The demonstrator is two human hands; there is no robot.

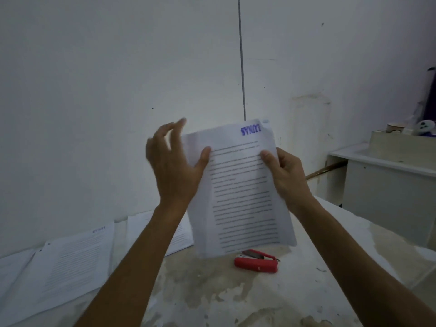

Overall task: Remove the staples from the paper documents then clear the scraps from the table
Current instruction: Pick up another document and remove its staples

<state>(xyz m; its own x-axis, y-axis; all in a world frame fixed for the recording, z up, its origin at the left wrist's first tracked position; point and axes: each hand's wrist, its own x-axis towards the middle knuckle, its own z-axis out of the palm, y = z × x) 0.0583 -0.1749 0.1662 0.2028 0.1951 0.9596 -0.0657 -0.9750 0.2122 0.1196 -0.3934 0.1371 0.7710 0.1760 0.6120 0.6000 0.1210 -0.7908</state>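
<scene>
right hand (pixel 284 171) pinches sheets (pixel 238 185) | left hand (pixel 174 159) open, thumb on edge | staple unseen, perhaps top corner | risk: one-hand hold, sheets slip or tear

A document (pixel 238 185) is held upright above the table (pixel 236 298), between the left hand (pixel 174 166) and the right hand (pixel 285 175). A stapler (pixel 257 263) lies on the table just below it. Papers (pixel 70 260) are spread on the table's left, against the wall (pixel 118 67). A cabinet (pixel 389 185) stands at the right.

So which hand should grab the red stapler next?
Probably the left hand: its fingers look loose on the document, while the right hand pinches it. The stapler lies below, between both.
</scene>
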